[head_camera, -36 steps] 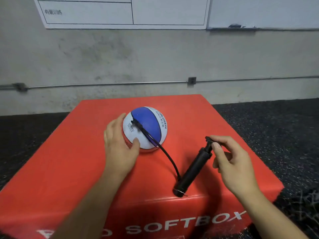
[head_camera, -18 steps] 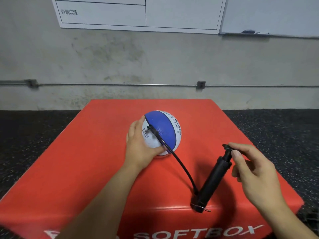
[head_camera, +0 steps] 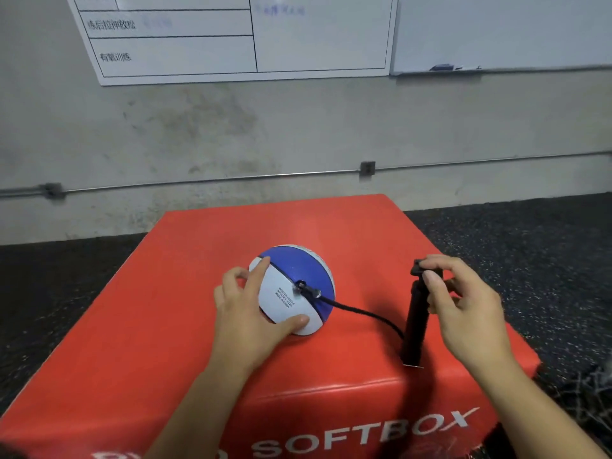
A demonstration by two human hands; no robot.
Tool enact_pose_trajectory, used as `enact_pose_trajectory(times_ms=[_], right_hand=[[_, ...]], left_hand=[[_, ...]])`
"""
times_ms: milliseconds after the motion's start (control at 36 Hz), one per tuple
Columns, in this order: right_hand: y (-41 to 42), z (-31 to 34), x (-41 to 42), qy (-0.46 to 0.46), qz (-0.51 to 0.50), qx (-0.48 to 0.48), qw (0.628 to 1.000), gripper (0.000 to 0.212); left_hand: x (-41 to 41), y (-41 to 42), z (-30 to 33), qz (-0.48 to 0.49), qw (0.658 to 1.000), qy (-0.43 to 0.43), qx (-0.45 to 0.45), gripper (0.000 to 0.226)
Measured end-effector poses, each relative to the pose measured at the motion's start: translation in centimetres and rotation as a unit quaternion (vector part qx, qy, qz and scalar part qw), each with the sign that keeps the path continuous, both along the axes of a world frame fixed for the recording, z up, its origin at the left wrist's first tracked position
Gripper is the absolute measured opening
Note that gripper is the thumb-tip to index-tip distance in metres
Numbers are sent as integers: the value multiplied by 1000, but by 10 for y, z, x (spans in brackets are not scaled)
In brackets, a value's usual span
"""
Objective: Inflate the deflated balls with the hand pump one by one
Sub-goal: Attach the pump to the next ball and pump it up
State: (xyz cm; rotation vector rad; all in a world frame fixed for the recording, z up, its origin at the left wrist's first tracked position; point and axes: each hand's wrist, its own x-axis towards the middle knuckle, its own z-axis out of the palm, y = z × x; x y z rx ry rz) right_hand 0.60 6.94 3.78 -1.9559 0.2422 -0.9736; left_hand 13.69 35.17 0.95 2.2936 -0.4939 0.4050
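Right on top of the red soft box point(head_camera: 185, 352) sat the blue and white ball point(head_camera: 295, 286), near the middle of the padded top, and nothing else lay on it but the pump. White lettering across the box's front edge read "SOFTBOX", with more letters cut off to the left. Small black print on the ball's white panel ended in "MADE IN CHINA"; the lines above it were too fine to read. On the wall behind, a white board point(head_camera: 231, 38) carried a ruled grid with Chinese characters in its left cells, and a second whiteboard point(head_camera: 496, 28) hung just to its right.

The left hand point(head_camera: 246, 321) cupped the ball's near left side, forefinger laid over the top, thumb pressed low on the white panel. A black hose point(head_camera: 367, 314) ran from the valve fitting on the ball's face, across the red top, to the foot of the black hand pump point(head_camera: 415, 321). That pump stood nearly upright, well right of the ball, its base on the box near the front edge. The right hand point(head_camera: 463, 303) pinched the pump's handle at the top, fingers curled over it, thumb against its near side.
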Motion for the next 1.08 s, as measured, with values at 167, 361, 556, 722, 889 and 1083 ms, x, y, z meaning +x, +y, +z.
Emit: enact_pose_trajectory(times_ms=[167,361,556,722,889,1083], right_hand=[[-12,0,-2,-1,19,15,1000,24],[-22,-14,6,45,3,-38,998,45],[-12,-29,25,58,48,17,997,83],[6,-35,41,59,45,21,997,93],[25,-35,53,52,90,-6,995,90],[50,-29,52,51,149,-62,985,67]], left_hand=[[2,14,-8,-50,998,48,-11,131],[15,10,-16,-88,995,9,-36,126],[14,0,-13,-47,996,-3,-70,116],[-6,-6,-5,-30,997,8,-71,110],[-28,-4,-7,-6,998,8,-54,111],[-31,-9,-15,-55,994,42,-85,115]])
